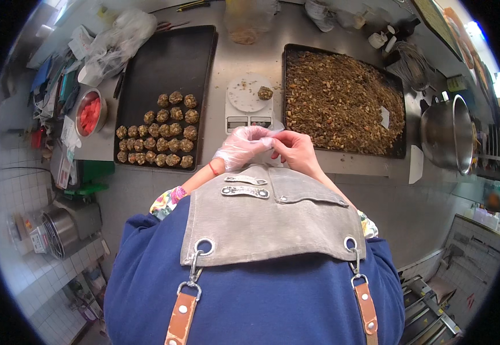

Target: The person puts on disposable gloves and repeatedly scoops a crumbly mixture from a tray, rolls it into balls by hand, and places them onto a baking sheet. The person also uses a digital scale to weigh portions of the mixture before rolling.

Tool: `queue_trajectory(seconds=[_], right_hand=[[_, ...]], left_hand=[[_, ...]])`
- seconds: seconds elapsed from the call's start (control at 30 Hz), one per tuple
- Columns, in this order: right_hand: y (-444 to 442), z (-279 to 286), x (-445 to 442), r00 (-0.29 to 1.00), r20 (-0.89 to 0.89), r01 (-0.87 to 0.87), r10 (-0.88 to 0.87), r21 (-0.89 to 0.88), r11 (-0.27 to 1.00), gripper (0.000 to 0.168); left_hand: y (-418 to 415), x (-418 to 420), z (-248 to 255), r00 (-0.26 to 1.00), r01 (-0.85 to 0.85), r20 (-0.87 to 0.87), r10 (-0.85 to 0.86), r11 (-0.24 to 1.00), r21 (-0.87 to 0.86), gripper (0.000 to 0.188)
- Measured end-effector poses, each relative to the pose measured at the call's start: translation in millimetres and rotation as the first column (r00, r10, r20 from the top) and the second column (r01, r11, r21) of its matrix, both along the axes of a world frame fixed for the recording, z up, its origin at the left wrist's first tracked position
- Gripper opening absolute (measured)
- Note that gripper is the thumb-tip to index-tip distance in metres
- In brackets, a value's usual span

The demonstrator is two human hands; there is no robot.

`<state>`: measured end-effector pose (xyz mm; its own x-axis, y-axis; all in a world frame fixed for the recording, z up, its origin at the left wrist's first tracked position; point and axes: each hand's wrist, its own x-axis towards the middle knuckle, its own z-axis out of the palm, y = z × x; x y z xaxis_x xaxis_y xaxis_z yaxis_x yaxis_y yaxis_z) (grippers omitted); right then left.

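A clear disposable glove covers my left hand point(243, 146), held in front of the apron. My right hand point(295, 151) is bare, and its fingertips pinch thin clear plastic point(277, 133), apparently another glove. The left fingers close on the same plastic, and the two hands meet there. Just beyond them stands a white kitchen scale point(238, 108) with crumbs on its round plate. One nut-and-seed ball point(265, 92) sits at the plate's right side. A dark baking tray point(168, 56) to the left carries rows of similar balls point(162, 130) in its nearer half.
On the right, a second tray point(285, 77) holds a loose grain mixture point(340, 99) with a white scraper point(385, 117) in it. Farther right is a large steel bowl point(446, 133). At left are a bowl of red pieces point(89, 113) and crumpled plastic bags point(120, 41).
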<state>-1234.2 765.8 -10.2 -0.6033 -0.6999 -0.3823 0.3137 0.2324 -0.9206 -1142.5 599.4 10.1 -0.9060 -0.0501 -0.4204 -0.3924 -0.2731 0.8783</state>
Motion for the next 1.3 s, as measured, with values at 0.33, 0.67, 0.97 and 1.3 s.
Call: queue_trajectory(seconds=[0.33, 0.67, 0.97, 1.3], right_hand=[[22, 2, -3, 0.727, -0.686, 0.181, -0.038, 0.137, 0.974, 0.01], [19, 58, -16, 0.065, -0.994, -0.041, -0.087, -0.09, 0.995, 0.024], [-2, -29, -21, 0.45, -0.868, -0.269, 0.212, 0.094, 0.959, 0.025], [0, -16, -43, 0.744, 0.661, 0.435, -0.094, -0.373, 0.819, 0.053]], left_hand=[[-6, -6, -32, 0.983, -0.181, -0.025, 0.179, 0.97, -0.163, 0.026], [-4, -40, 11, 0.918, -0.199, -0.374, -0.131, 0.665, -0.72, 0.018], [22, -59, 24, 0.76, -0.154, -0.341, -0.554, 0.356, -0.922, 0.008], [35, -39, 21, 0.785, -0.239, -0.453, -0.423, 0.468, -0.851, 0.011]])
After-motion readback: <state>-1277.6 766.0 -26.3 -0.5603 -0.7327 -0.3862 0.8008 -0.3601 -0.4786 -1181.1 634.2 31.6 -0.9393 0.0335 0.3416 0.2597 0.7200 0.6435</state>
